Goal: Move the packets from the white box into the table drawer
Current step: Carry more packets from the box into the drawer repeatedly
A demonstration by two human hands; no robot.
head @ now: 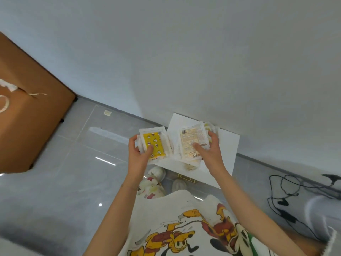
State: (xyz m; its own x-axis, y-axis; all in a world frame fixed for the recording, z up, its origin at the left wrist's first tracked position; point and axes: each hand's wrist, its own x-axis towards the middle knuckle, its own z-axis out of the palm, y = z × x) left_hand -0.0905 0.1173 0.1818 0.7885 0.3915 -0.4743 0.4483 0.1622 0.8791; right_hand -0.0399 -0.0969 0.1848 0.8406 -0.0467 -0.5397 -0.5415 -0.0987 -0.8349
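Observation:
My left hand [137, 154] grips a small stack of packets, the top one a yellow packet [154, 144] printed with stars and moons in a clear wrapper. My right hand [208, 152] grips another stack, topped by a pale beige packet [192, 143] with printed text and a barcode. Both stacks hang above a small white table [228, 150] standing against the wall. Another packet [191, 166] shows below my right hand, over the table's front. A gold drawer handle [186, 177] is visible on the table's front. The white box is not in view.
A brown wooden table top [27, 111] fills the left side. Grey glossy floor tiles [73, 182] stretch between it and me. Black cables [284, 196] lie on the floor at right. My slippered feet [156, 174] stand just before the white table.

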